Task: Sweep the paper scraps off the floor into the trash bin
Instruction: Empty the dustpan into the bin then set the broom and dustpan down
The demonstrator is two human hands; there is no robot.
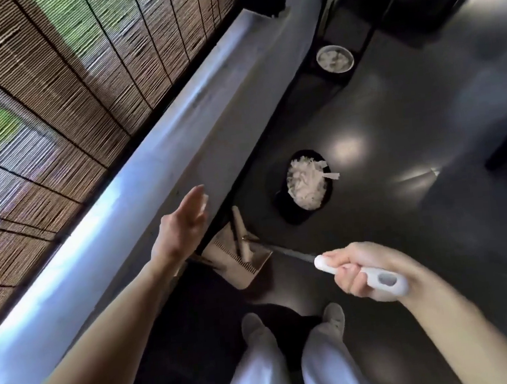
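1. Paper scraps point(305, 183) fill a black bin point(289, 219) on the dark floor point(393, 110), beyond the right fingers and well apart from them.
2. Right hand point(368, 270): fingers curled tight round a white handle point(389, 282), whose dark rod runs ahead to a beige dustpan point(237, 266).
3. Left hand point(181, 226): fingers straight, together, holding nothing, beside a pale ledge point(142, 208).

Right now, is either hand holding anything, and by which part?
Right hand grips the sweeping tool by its white handle end; left hand is open, holding nothing.
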